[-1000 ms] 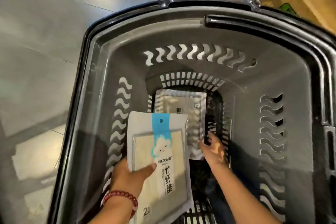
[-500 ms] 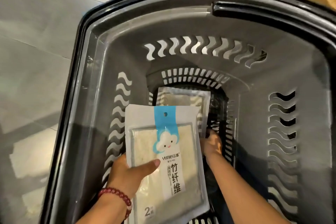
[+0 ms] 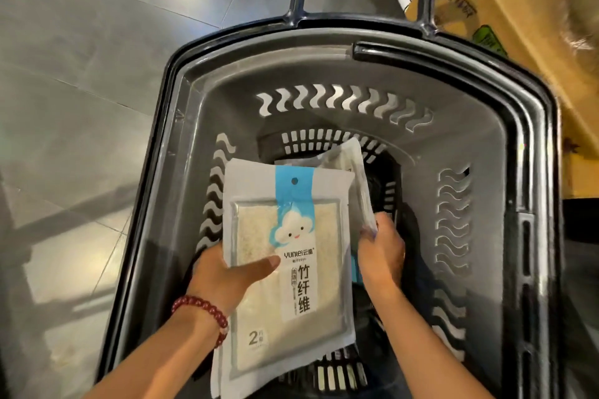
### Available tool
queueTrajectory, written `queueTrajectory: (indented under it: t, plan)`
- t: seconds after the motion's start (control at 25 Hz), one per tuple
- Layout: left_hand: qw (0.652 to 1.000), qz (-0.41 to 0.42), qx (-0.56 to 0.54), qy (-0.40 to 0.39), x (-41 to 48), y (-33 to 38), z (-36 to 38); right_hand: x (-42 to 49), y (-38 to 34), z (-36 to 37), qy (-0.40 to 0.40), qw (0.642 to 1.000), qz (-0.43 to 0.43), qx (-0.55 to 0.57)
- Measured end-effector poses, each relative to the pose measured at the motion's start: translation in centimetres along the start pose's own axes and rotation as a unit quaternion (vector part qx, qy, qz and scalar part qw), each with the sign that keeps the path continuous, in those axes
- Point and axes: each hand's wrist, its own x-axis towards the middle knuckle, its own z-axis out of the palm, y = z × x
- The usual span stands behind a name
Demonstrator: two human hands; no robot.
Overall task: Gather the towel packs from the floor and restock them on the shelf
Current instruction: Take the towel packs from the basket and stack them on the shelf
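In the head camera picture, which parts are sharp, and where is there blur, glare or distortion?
Head view: the front towel pack in the left hand is sharp, its print readable; the right hand and the second pack are slightly motion-blurred; the floor shows soft glare; the basket rim bows from the wide lens.

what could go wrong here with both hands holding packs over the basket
1. The right hand pinches the second pack only at its lower edge; it tilts and may slip back into the basket.
2. The left hand clamps the front pack with only the thumb on its smooth face, so it could slide out.
3. The front pack hides part of the basket floor, so a leftover pack might be missed.
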Motion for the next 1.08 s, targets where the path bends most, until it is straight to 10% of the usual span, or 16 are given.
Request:
queueTrajectory:
  t: [0.32, 0.8, 0.96, 1.08]
  plan:
    - [0.998, 0.045, -0.033, 0.042, -3.6, 0.6, -0.3, -6.1, -3.0, -7.1, 0.160, 0.971, -0.169, 0.051]
    - [0.994, 0.082, -0.049, 0.043, -4.2, 2.7, -2.7, -10.7, -6.4, -14.7, 0.132, 0.943, -0.263, 0.154]
    - [0.993, 0.087, -0.070, 0.046, -4.0, 3.3, -3.0, -10.8, -7.7, -14.8, 0.006, 0.929, -0.217, 0.299]
    - [0.991, 0.087, -0.081, 0.059, -3.8, 4.0, -3.6, -9.6, -8.1, -15.2, -0.109, 0.956, -0.204, 0.182]
